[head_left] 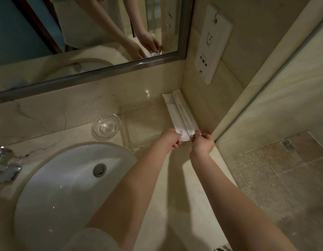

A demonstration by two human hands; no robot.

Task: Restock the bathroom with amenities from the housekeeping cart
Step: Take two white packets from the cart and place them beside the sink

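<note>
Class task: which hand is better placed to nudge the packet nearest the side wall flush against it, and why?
Right, probably. The right hand pinches the wall-side packet at its near end, beside the wall; the left hand holds the other packet, farther out.

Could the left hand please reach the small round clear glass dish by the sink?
Probably yes: the small round clear glass dish sits on open marble counter just left of the left hand, though its fingers hold a white paper packet.
</note>
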